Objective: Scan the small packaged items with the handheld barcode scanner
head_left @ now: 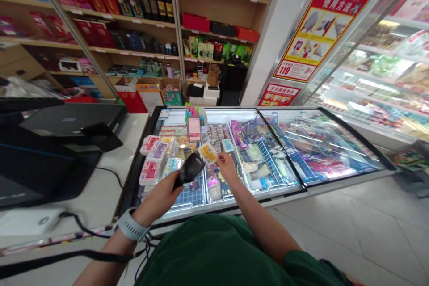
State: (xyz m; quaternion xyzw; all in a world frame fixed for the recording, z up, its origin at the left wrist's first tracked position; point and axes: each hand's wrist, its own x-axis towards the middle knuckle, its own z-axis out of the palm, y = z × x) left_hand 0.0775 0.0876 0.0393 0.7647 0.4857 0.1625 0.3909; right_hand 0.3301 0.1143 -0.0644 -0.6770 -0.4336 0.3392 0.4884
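"What does the left hand have?"

"A black scanner. Its fingers are wrapped around the handle, and a pale watch band circles the wrist below."

"And the right hand?"

"That one pinches a yellow-labelled pack by its right edge, thumb against fingers."

"Where is the pack, exactly?"

"Above the glass top of the chest freezer, tilted, just beyond the scanner's head. Whether the two touch, one cannot tell."

"Anything else on the glass?"

"To the left of the scanner sit stacked packs with red, purple, yellow and blue labels. Behind the held pack a pinkish card stands before something brightly coloured, its print too blurred to read."

"And around the freezer?"

"A white counter adjoins it on the left. Across from the person, bottles and boxes line wooden shelves."
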